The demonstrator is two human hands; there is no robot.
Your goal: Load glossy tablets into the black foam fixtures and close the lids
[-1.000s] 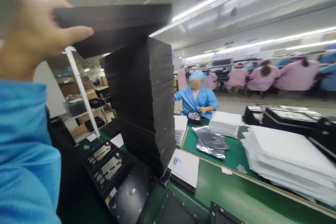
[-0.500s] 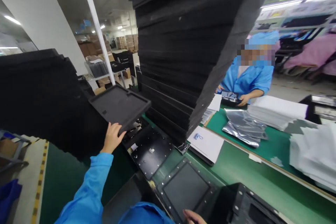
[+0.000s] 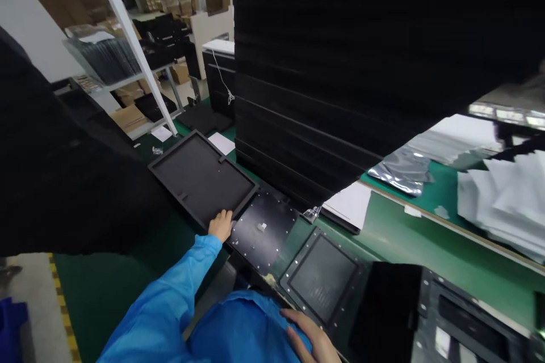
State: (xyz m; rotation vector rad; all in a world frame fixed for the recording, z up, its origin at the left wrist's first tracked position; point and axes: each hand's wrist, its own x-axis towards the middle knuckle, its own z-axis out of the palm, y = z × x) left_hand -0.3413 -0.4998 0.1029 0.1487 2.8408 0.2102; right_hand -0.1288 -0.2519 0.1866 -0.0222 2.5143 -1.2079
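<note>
My left hand is closed on the near edge of a shallow black tray, which has a raised rim and small notches. The tray lies low over the bench, slightly tilted. Right beside it is a black panel dotted with screws and carrying a small white piece. My right hand rests low in front of my body by the bench edge, fingers apart and holding nothing visible. Just beyond it lies a black framed plate with screws around its border.
A tall stack of black trays rises in the middle, and another dark stack stands at left. A white post stands between them. White sheets, silvery bags and a black box unit are at right.
My left hand has brought the tray down toward the bench, and it now lies flatter. My right hand shows more fully. The view has swung down and left; the co-worker is mostly out of sight.
</note>
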